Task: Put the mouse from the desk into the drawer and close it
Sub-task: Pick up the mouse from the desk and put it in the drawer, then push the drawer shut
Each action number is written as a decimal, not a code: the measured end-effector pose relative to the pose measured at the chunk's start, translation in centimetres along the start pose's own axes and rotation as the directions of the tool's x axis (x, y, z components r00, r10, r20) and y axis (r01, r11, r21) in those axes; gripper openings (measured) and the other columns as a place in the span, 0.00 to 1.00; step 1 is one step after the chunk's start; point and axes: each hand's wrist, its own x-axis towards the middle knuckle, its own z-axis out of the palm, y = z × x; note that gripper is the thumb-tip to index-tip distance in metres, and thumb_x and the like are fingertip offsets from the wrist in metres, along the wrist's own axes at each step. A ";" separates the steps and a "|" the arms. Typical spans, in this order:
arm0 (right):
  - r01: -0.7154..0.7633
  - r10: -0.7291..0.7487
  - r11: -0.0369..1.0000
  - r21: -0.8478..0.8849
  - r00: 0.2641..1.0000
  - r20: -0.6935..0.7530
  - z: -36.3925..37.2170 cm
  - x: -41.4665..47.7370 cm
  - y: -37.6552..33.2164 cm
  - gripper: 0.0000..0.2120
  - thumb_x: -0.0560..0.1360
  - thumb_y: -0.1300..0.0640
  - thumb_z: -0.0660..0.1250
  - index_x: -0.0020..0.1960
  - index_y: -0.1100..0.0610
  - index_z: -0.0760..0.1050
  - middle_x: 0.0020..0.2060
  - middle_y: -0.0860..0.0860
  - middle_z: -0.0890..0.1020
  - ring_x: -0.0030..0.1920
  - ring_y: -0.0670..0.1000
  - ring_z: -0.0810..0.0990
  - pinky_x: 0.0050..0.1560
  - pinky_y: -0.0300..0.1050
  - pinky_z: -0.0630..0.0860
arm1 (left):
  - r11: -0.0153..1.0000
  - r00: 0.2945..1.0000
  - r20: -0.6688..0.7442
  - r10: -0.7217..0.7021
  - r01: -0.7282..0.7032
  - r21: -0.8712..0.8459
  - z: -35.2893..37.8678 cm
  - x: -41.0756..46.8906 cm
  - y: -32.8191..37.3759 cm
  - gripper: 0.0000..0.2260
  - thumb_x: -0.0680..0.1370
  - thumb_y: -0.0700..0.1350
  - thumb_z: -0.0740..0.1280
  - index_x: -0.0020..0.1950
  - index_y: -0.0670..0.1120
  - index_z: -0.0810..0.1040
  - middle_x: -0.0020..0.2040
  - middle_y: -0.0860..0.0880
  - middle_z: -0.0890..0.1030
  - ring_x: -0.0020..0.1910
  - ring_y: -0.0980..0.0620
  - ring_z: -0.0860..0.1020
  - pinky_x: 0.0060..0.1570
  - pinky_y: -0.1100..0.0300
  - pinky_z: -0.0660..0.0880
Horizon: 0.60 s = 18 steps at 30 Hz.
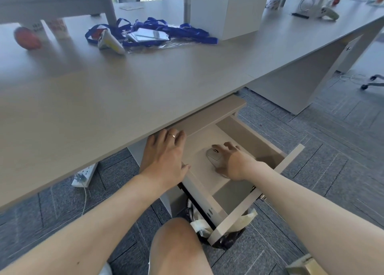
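Two hands | right hand [234,162] grasping mouse [214,155] inside open drawer [228,191] | left hand [166,156] spread, empty | no legible writing

Blue lanyards [158,30], white box [226,13]

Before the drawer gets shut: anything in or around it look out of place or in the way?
Nothing damaged or spilled. The mouse lies flat on the drawer floor under the right hand. The left hand rests on the drawer's left edge, where it could be pinched.
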 end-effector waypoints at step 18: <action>-0.162 0.536 0.556 0.815 0.820 -0.202 4.8 -12.9 1.7 0.50 0.73 0.42 0.70 0.81 0.57 0.41 0.80 0.54 0.47 0.79 0.59 0.50 0.76 0.61 0.56 | 0.950 0.976 0.171 -0.134 0.176 -0.257 -1.7 -3.5 2.0 0.44 0.74 0.65 0.63 0.80 0.43 0.50 0.80 0.43 0.56 0.76 0.43 0.55 0.72 0.47 0.60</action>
